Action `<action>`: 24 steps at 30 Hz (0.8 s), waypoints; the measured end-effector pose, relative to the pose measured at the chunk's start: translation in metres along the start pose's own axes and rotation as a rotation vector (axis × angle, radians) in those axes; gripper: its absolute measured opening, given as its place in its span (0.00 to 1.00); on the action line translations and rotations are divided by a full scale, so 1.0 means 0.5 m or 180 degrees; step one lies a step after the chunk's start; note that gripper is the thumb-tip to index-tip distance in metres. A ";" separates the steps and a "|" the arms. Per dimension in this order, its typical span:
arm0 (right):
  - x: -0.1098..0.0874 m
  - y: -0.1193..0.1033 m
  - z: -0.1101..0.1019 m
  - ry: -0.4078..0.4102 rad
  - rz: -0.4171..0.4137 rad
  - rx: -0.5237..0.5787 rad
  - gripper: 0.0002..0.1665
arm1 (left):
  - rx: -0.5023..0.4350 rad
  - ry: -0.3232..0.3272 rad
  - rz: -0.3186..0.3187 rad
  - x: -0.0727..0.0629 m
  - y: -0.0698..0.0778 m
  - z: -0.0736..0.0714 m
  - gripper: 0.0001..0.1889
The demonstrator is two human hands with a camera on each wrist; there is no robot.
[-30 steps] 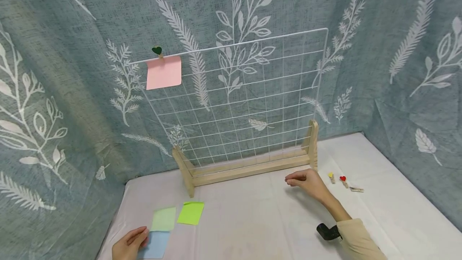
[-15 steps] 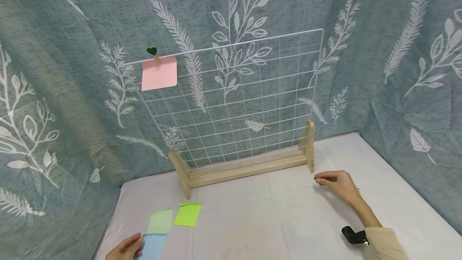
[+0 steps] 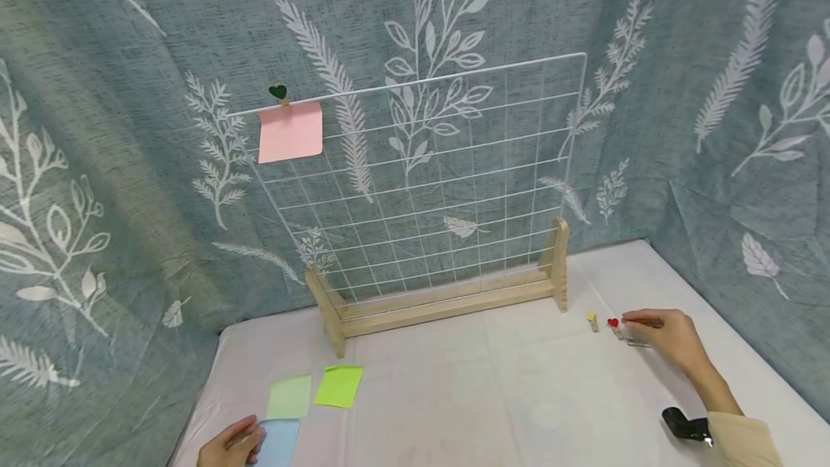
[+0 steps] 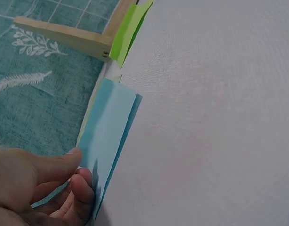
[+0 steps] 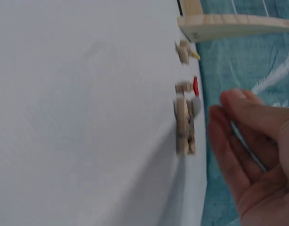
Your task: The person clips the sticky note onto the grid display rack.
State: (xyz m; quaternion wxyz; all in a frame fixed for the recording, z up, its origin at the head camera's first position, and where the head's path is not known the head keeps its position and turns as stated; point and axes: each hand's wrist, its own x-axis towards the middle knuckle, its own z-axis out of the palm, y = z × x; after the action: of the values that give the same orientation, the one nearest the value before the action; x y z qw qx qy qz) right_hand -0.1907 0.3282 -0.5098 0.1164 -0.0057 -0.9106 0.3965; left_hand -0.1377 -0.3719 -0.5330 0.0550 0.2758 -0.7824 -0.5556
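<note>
At the far left of the white-covered counter [image 3: 454, 395], the left hand [image 3: 228, 445] rests at the left edge of a blue note [image 3: 280, 444]. Its fingers are bent and touch the note; I cannot tell whether they grip it. The blue note lies on the counter, with a pale green note [image 3: 289, 396] just beyond it. Above them, a pink note [image 3: 290, 134] hangs at the left end of a white wire rack [image 3: 415, 82], under a clothespin with a dark green heart [image 3: 278, 91]. A bright green note [image 3: 338, 386] lies beside the pale green one. The rack leans back in a wooden stand [image 3: 447, 308] before a leaf-patterned curtain [image 3: 512, 13]. Right of the stand lie a yellow-topped clothespin [image 3: 593, 322], a red-heart clothespin [image 3: 614, 326] and a third clothespin [image 5: 183, 127] with a pale top. The right hand [image 3: 671, 337] hovers just beside these last two, its fingers loosely bent and holding nothing. A black device [image 3: 684, 427] sits by its beige sleeve [image 3: 742, 439].
</note>
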 end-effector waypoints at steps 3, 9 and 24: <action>0.000 0.013 -0.013 -0.0130 0.0119 -0.0250 0.12 | 0.0308 -0.0106 0.0116 0.001 0.011 -0.001 0.23; -0.001 0.026 -0.015 -0.0518 0.0270 -0.0350 0.17 | 0.0764 -0.0139 0.0258 0.004 0.030 -0.005 0.12; 0.011 0.011 0.000 -0.0672 -0.0143 -0.0457 0.09 | 0.1073 -0.0252 0.0468 0.003 0.029 -0.021 0.18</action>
State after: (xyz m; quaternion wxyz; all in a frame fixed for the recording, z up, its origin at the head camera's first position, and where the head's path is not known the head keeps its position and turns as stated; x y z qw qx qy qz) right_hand -0.1966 0.3325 -0.5126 0.0281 0.0482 -0.9437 0.3260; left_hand -0.1403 -0.3783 -0.5164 0.0176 0.2011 -0.8840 -0.4216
